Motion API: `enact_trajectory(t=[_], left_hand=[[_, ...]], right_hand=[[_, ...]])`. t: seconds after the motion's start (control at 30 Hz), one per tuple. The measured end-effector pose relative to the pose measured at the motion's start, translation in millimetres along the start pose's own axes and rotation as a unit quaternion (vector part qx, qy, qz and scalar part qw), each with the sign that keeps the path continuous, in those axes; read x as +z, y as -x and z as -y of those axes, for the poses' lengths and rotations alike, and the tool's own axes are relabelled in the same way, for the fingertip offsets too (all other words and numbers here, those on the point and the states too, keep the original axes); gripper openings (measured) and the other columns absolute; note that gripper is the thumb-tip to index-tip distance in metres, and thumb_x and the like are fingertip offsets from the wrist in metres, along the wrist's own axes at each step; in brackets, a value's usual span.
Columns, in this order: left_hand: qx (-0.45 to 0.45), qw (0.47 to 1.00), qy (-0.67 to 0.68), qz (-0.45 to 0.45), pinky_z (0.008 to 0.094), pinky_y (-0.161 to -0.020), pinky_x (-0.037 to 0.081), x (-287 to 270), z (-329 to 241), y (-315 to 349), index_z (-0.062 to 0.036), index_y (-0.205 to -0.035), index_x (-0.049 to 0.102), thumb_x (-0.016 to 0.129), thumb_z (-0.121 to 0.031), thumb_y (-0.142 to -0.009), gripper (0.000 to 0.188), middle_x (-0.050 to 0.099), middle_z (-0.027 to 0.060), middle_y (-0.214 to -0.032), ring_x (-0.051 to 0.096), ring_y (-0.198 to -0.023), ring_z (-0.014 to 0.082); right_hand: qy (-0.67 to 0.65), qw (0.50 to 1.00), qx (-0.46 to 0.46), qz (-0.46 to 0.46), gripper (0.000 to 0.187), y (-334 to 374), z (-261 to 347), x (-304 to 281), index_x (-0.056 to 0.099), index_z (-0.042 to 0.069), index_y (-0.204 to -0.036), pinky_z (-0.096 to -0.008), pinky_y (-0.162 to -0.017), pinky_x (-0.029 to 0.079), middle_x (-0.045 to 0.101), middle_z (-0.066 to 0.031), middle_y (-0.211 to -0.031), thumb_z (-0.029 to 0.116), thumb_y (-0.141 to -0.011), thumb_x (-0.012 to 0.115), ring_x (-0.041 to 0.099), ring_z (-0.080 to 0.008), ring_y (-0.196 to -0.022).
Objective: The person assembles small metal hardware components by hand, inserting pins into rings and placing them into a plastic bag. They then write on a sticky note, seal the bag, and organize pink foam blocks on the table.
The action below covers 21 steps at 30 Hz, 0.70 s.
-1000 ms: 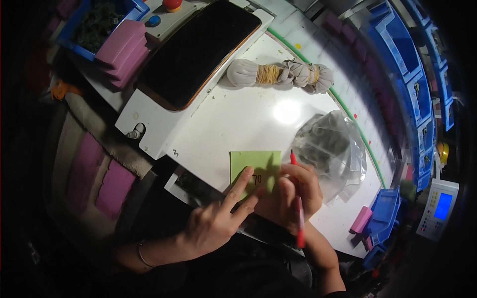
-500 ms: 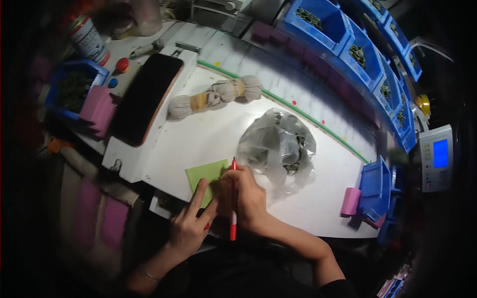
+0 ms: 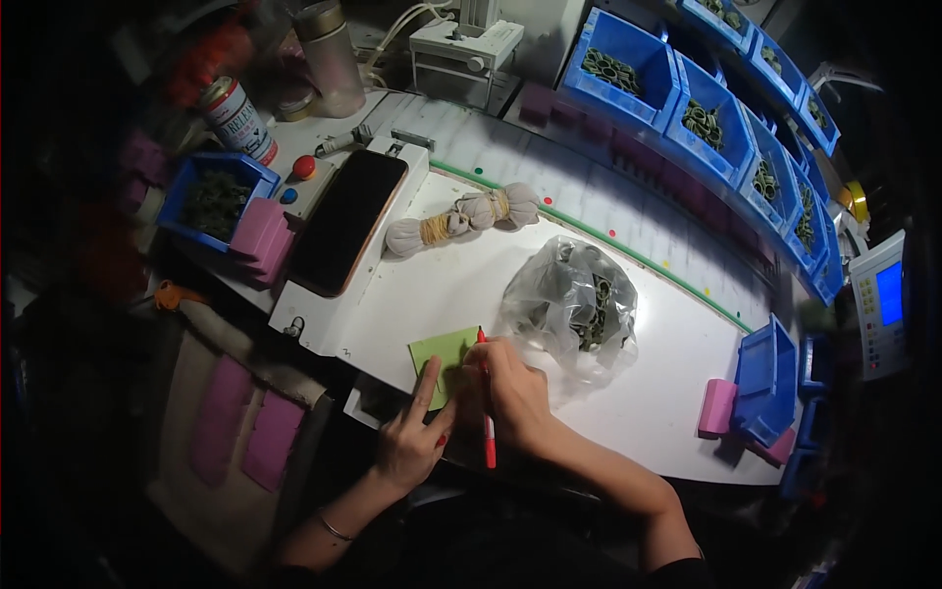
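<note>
A small green paper note [image 3: 446, 348] lies on the white worktop, close to its near edge. My left hand [image 3: 407, 447] presses its outstretched index finger on the note. A small red spot shows beside that hand's curled fingers, too small to make out. My right hand [image 3: 520, 398] is closed around a red and white marker pen [image 3: 491, 447], its upper end at the note's right side. Just beyond my right hand stands a clear plastic bag [image 3: 564, 304] with dark green ring-like parts inside.
Beyond the note lies a tied grey cloth bundle [image 3: 466, 218]. A dark phone [image 3: 348, 226] rests at the left, near a blue bin [image 3: 186, 221] and a spray can [image 3: 238, 123]. Blue bins [image 3: 628, 108] of green rings line the back right. A blue-screened device [image 3: 881, 304] stands far right.
The whole view has shifted, so the worktop sits further right and lower. My left hand still presses the note and my right hand still grips the marker pen.
</note>
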<state>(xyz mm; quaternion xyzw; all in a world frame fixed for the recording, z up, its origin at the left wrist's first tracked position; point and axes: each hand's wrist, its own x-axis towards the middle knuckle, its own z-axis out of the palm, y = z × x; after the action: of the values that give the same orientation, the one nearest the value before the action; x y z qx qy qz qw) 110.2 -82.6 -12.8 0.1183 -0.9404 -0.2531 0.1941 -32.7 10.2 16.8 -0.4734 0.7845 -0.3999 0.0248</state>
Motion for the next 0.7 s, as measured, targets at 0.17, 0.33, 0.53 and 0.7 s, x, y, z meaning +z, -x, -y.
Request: enact_trajectory(t=[0.17, 0.33, 0.53, 0.7], left_hand=[[0.02, 0.999, 0.005, -0.025, 0.0328, -0.067, 0.055, 3, 3, 1, -0.0147, -0.119, 0.063, 0.061, -0.002, -0.073, 0.048, 0.034, 0.0249, -0.142, 0.063, -0.099, 0.0356], [0.032, 0.995, -0.063, -0.067, 0.0307, -0.058, 0.054, 12, 5, 3, -0.0235, -0.126, 0.057, 0.058, -0.021, -0.089, 0.037, 0.04, 0.0235, -0.139, 0.066, -0.092, 0.0315], [-0.003, 0.999, 0.028, -0.024, 0.0327, -0.062, 0.055, -2, -12, -14, -0.0099, -0.117, 0.062, 0.06, -0.011, -0.087, 0.03, 0.041, 0.0254, -0.137, 0.066, -0.09, 0.0309], [-0.048, 0.991, 0.115, -0.05, 0.0297, -0.058, 0.051, -16, -34, -32, -0.0013, -0.104, 0.064, 0.062, -0.006, -0.085, 0.02, 0.061, 0.0182, -0.101, 0.065, -0.071, 0.0267]], right_hand=[[-0.031, 0.999, 0.009, 0.003, 0.021, 1, -5, 8, 0.052, 0.007, -0.096, -0.0367, -0.052, 0.048, 0.06, -0.0134, -0.095, 0.002, -0.078, 0.063, 0.06, -0.0306, -0.065], [-0.021, 0.987, -0.123, -0.096, 0.021, 7, 15, -40, 0.053, 0.004, -0.092, -0.0299, -0.049, 0.047, 0.059, -0.0113, -0.088, 0.004, -0.074, 0.064, 0.059, -0.0248, -0.057], [0.048, 0.948, -0.059, -0.31, 0.017, -7, -17, -98, 0.051, 0.0, -0.091, -0.0235, -0.049, 0.045, 0.058, -0.0139, -0.083, -0.009, -0.079, 0.057, 0.056, -0.015, -0.059], [0.09, 0.976, 0.01, -0.198, 0.027, -3, -40, -94, 0.054, 0.004, -0.092, -0.0275, -0.053, 0.046, 0.058, -0.0108, -0.083, -0.012, -0.071, 0.06, 0.058, -0.0199, -0.059]])
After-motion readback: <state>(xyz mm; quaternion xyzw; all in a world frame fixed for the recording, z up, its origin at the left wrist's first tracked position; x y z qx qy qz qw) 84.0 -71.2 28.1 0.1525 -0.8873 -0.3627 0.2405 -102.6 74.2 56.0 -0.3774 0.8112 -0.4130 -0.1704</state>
